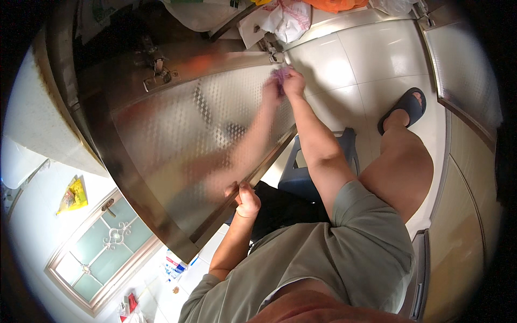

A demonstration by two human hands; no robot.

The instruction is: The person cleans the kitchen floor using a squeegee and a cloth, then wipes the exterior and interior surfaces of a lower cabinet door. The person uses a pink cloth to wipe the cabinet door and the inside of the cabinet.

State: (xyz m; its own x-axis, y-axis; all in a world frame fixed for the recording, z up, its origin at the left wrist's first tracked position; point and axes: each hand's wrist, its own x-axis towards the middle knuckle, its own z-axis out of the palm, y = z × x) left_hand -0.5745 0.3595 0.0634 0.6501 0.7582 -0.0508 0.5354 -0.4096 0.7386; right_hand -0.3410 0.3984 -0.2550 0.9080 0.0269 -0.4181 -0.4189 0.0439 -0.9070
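Note:
A stainless steel cabinet door with a dimpled, reflective panel stands open before me. My left hand grips its free edge, thumb on the inner face. My right hand presses a purple cloth against the panel near the hinge end. The door mirrors my right hand and forearm. A metal hinge sits just beyond the cloth, and another hinge shows further left.
Plastic bags lie in the cabinet beyond the hinge. A dark blue plastic stool stands under my right arm. Another open metal door is at the right. My slippered foot rests on the tiled floor.

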